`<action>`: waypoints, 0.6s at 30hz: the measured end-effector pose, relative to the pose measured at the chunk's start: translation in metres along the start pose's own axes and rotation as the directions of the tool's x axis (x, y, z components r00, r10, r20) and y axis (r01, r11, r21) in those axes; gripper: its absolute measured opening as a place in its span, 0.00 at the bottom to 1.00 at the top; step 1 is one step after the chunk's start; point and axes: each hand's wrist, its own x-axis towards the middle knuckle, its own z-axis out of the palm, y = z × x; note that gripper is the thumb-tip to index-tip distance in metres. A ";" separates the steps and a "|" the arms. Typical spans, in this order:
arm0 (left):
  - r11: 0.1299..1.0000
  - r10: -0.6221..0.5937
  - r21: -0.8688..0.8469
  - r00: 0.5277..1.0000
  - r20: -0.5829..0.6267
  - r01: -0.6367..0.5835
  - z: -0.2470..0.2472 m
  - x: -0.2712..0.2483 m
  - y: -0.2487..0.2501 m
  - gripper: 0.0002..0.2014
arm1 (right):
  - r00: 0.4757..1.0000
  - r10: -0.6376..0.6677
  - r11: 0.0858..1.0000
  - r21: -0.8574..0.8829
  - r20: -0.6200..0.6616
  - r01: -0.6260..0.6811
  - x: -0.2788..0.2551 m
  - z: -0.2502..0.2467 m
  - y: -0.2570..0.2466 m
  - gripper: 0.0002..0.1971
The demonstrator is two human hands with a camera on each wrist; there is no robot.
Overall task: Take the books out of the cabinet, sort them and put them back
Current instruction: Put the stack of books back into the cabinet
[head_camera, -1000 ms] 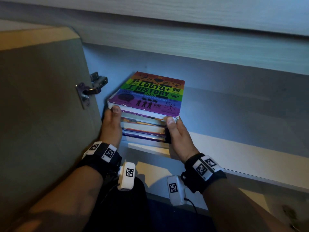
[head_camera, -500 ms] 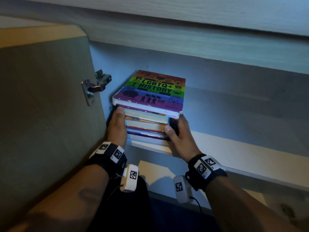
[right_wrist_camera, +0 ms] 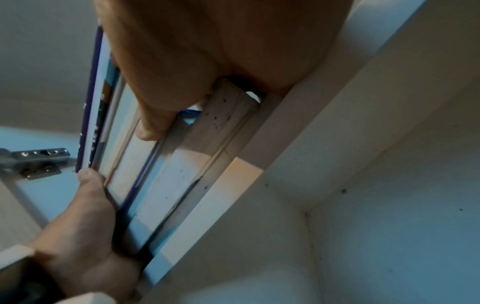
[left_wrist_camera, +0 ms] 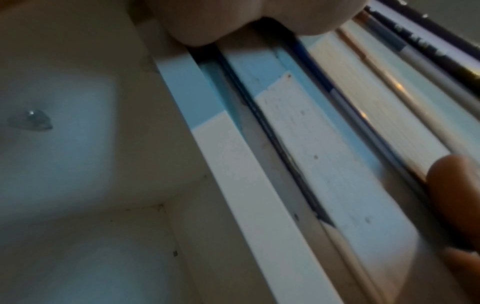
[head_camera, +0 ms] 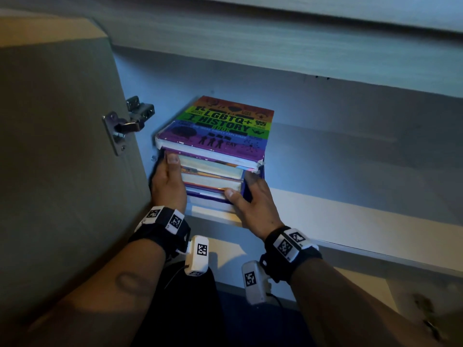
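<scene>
A stack of books (head_camera: 213, 171) lies flat at the left end of the cabinet shelf (head_camera: 350, 221), its page edges facing me; the top book (head_camera: 220, 128) has a rainbow cover. My left hand (head_camera: 167, 181) grips the stack's left side, thumb on the page edges just under the top book. My right hand (head_camera: 248, 201) grips the right front corner, thumb on the lower books, fingers round the side. The right wrist view shows the stack (right_wrist_camera: 161, 185) between my right thumb (right_wrist_camera: 153, 115) and my left hand (right_wrist_camera: 85, 216). In the left wrist view the page edges (left_wrist_camera: 324, 154) fill the frame.
The open cabinet door (head_camera: 57, 159) stands close on the left with a metal hinge (head_camera: 127, 123) beside the stack. The shelf stretches to the right of the books. The cabinet's top panel (head_camera: 275, 46) hangs above. Below the shelf lies another compartment (right_wrist_camera: 376, 236).
The stack has slid further into the cabinet, towards the left wall. My right thumb has gone down from the top book's corner to the lower books.
</scene>
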 end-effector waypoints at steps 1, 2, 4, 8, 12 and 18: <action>1.000 0.008 0.007 1.000 0.007 -0.008 0.000 0.000 0.000 0.22 | 1.000 -0.012 1.000 -0.004 0.001 0.012 -0.001 0.000 -0.001 0.38; 1.000 0.022 0.016 1.000 0.011 -0.022 -0.001 0.001 0.000 0.22 | 1.000 -0.019 1.000 0.009 -0.002 0.019 -0.001 0.000 -0.002 0.35; 0.999 0.035 0.017 0.999 0.013 -0.035 -0.002 0.002 -0.001 0.22 | 1.000 -0.006 0.999 0.053 -0.005 0.006 -0.001 -0.001 0.001 0.33; 0.997 0.057 -0.065 0.996 0.073 -0.052 -0.004 0.003 -0.005 0.22 | 0.997 0.074 0.987 0.144 0.032 -0.078 0.000 0.002 0.012 0.49; 0.997 0.060 -0.056 0.984 0.170 -0.051 -0.011 0.006 -0.011 0.26 | 0.999 0.023 0.974 0.227 -0.030 -0.016 0.002 0.008 0.017 0.39; 0.994 0.097 -0.068 0.979 0.182 -0.086 -0.011 0.004 -0.012 0.18 | 0.995 0.077 0.964 0.258 -0.065 -0.058 0.003 0.014 0.022 0.40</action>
